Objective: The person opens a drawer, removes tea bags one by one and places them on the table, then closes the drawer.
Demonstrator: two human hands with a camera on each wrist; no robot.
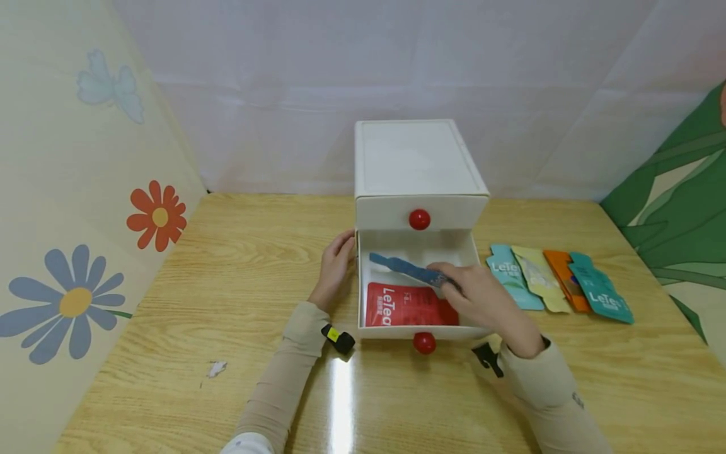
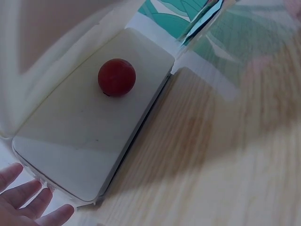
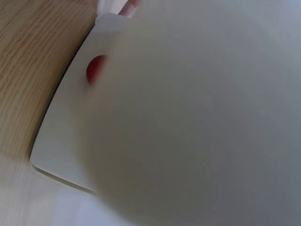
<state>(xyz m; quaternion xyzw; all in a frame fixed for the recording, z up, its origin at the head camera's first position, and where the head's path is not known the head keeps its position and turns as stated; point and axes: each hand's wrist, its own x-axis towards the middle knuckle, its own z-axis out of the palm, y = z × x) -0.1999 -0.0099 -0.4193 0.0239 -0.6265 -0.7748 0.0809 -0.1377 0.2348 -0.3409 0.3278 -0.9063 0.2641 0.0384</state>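
Observation:
A white two-drawer box (image 1: 416,157) has its lower drawer (image 1: 386,331) pulled out and its upper one closed; each front carries a red round knob (image 1: 424,343). Inside the lower drawer lies a red pouch (image 1: 405,305) lettered LeTea. Above it my right hand (image 1: 476,293) pinches a blue pouch (image 1: 405,267), seen nearly edge-on, by its right end. My left hand (image 1: 334,268) rests against the box's left side, its fingers (image 2: 28,193) extended in the left wrist view. A pale blurred shape hides my right hand in the right wrist view.
Right of the box, several pouches lie side by side on the wooden table (image 1: 255,252): a light teal one (image 1: 513,277), a yellow-green one (image 1: 541,277), an orange one (image 1: 567,284) and a dark teal one (image 1: 601,290). A white cloth (image 1: 283,94) hangs behind.

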